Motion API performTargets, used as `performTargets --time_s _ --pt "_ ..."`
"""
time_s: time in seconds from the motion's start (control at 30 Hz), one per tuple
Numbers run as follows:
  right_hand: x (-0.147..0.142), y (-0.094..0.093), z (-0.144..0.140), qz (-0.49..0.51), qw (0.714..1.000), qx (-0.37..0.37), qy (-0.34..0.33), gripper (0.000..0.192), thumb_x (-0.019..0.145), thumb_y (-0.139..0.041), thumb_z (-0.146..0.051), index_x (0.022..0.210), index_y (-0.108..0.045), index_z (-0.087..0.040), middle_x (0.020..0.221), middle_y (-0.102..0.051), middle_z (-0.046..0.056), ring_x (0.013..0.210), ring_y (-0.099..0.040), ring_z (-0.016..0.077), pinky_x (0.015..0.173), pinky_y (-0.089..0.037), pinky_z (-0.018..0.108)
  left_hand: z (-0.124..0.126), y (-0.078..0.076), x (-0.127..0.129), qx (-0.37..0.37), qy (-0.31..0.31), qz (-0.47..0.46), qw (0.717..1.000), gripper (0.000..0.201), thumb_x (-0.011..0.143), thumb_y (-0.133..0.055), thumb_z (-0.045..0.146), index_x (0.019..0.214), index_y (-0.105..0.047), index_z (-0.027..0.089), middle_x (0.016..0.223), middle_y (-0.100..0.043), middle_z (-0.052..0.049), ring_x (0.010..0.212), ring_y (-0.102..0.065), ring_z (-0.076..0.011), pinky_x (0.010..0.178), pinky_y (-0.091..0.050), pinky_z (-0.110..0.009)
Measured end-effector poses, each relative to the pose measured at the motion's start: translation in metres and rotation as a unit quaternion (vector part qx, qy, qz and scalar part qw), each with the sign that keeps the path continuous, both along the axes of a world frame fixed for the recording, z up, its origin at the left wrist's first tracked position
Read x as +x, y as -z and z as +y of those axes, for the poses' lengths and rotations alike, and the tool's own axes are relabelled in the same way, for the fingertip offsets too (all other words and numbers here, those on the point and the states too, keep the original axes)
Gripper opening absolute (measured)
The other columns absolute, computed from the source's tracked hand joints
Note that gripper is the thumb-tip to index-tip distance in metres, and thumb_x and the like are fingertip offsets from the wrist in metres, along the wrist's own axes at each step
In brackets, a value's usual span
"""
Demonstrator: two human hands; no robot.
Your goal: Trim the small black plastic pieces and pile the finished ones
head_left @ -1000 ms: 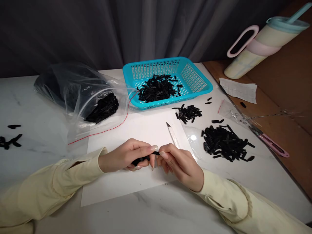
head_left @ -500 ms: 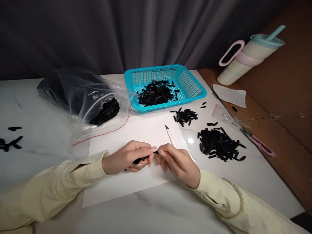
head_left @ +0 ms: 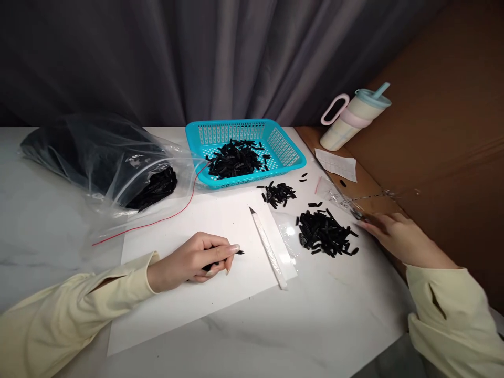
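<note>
My left hand (head_left: 200, 258) is closed over the white paper (head_left: 157, 310). Its thumb and forefinger pinch a small black strip (head_left: 240, 252), and more black pieces (head_left: 211, 266) show inside the curled fingers. Out at the right table edge, my right hand (head_left: 401, 236) is wrapped over the pink-handled scissors. Only their metal tips (head_left: 357, 214) stick out past the fingers; the handle is hidden. Just left of that hand lies a pile of black strips (head_left: 325, 233). A white pencil-like tool (head_left: 270, 249) with a dark tip rests across the paper's right side.
Behind the paper stands a blue basket (head_left: 246, 182) holding black strips. To its left is a clear bag (head_left: 90, 163) full of black pieces, with a red strip (head_left: 157, 219) along it. A smaller pile (head_left: 279, 194), a paper slip (head_left: 336, 164) and a tumbler (head_left: 346, 123) are at right.
My right hand has left the left hand and moved right onto the pink-handled scissors. The left hand still holds its black pieces. The view has turned to the right.
</note>
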State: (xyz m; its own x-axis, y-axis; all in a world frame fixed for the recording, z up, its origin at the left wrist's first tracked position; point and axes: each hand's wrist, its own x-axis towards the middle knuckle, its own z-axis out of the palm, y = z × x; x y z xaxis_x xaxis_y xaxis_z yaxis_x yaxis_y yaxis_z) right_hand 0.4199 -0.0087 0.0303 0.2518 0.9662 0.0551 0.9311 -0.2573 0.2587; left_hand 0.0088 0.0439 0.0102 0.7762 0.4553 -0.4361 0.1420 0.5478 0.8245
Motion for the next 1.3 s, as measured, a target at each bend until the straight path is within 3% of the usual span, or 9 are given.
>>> performTargets --time_s 0.23,0.37,0.47,0.53,0.6,0.7,0.8,1.13,1.3 --pt "-0.014 0.026 -0.007 0.019 0.999 0.036 0.031 0.025 0.090 -0.036 -0.025 0.081 -0.058 -0.017 0.095 -0.057 0.017 0.093 -0.051 0.0294 0.048 -0.027 0.032 0.004 0.006 -0.002 -0.013 0.002 -0.038 0.999 0.036 0.084 -0.055 0.039 0.062 -0.057 0.010 0.047 -0.036 0.007 0.032 -0.022 0.0003 0.031 -0.013 -0.016" --pt "-0.021 0.018 -0.006 0.052 0.987 0.126 0.087 0.015 0.086 -0.038 -0.019 0.077 -0.049 -0.019 0.088 -0.059 0.017 0.085 -0.055 0.0286 0.054 -0.034 0.034 0.005 0.008 -0.002 -0.033 -0.004 -0.052 0.998 0.036 0.084 -0.055 0.038 0.062 -0.058 0.010 0.046 -0.036 0.007 0.031 -0.022 0.0004 0.030 -0.013 -0.016" --pt "-0.050 0.001 -0.007 0.156 0.959 0.213 0.099 0.012 0.090 -0.032 -0.023 0.088 -0.044 -0.021 0.074 -0.058 0.010 0.071 -0.059 0.0211 0.059 -0.041 0.032 0.004 0.008 -0.001 -0.041 -0.004 -0.061 0.997 0.035 0.084 -0.055 0.035 0.061 -0.059 0.009 0.045 -0.036 0.007 0.031 -0.022 0.0004 0.030 -0.013 -0.016" --pt "-0.084 -0.012 -0.008 0.465 0.846 0.256 0.053 0.015 0.090 -0.042 -0.036 0.084 -0.046 -0.023 0.069 -0.055 0.005 0.059 -0.054 0.0170 0.055 -0.040 0.030 0.005 0.007 -0.001 -0.043 -0.003 -0.065 0.997 0.034 0.084 -0.055 0.034 0.061 -0.059 0.009 0.044 -0.036 0.007 0.031 -0.022 0.0003 0.031 -0.014 -0.016" --pt "-0.123 -0.022 -0.008 0.643 0.759 0.099 0.041 0.027 0.087 -0.048 -0.044 0.074 -0.051 -0.021 0.058 -0.050 0.002 0.047 -0.043 0.0119 0.048 -0.034 0.028 0.005 0.007 -0.001 -0.050 -0.003 -0.069 0.996 0.034 0.084 -0.054 0.033 0.061 -0.059 0.009 0.043 -0.035 0.007 0.031 -0.021 0.0001 0.030 -0.014 -0.016" --pt "-0.175 -0.026 -0.002 0.748 0.651 -0.121 0.046 0.033 0.079 -0.059 -0.050 0.082 -0.057 -0.017 0.050 -0.044 -0.004 0.040 -0.028 0.0059 0.042 -0.023 0.023 0.006 0.007 -0.002 -0.062 0.000 -0.069 0.996 0.033 0.084 -0.055 0.033 0.061 -0.059 0.010 0.041 -0.034 0.008 0.030 -0.020 -0.0004 0.030 -0.012 -0.016" --pt "-0.204 -0.018 0.008 0.759 0.613 -0.220 0.018 0.034 0.071 -0.069 -0.045 0.078 -0.058 -0.014 0.041 -0.038 -0.008 0.038 -0.029 0.0045 0.040 -0.020 0.020 0.006 0.007 -0.002 -0.074 0.003 -0.070 0.995 0.032 0.083 -0.055 0.033 0.061 -0.059 0.010 0.039 -0.032 0.008 0.030 -0.019 -0.0008 0.030 -0.012 -0.017" --pt "-0.226 0.000 0.015 0.838 0.466 -0.283 0.021 0.031 0.082 -0.057 -0.044 0.076 -0.057 -0.013 0.037 -0.045 -0.008 0.029 -0.018 0.0016 0.031 -0.015 0.018 0.005 0.006 -0.003 -0.058 0.016 -0.068 0.996 0.032 0.085 -0.051 0.034 0.066 -0.059 0.011 0.041 -0.032 0.008 0.031 -0.018 -0.0014 0.030 -0.013 -0.017" --pt "-0.233 0.006 0.011 0.861 0.445 -0.245 0.037 0.030 0.080 -0.059 -0.043 0.076 -0.054 -0.014 0.041 -0.044 -0.009 0.030 -0.015 0.0010 0.031 -0.015 0.017 0.005 0.002 0.000 -0.088 -0.006 -0.051 0.995 0.032 0.088 -0.045 0.035 0.067 -0.055 0.012 0.045 -0.034 0.007 0.033 -0.019 -0.0015 0.030 -0.012 -0.016"
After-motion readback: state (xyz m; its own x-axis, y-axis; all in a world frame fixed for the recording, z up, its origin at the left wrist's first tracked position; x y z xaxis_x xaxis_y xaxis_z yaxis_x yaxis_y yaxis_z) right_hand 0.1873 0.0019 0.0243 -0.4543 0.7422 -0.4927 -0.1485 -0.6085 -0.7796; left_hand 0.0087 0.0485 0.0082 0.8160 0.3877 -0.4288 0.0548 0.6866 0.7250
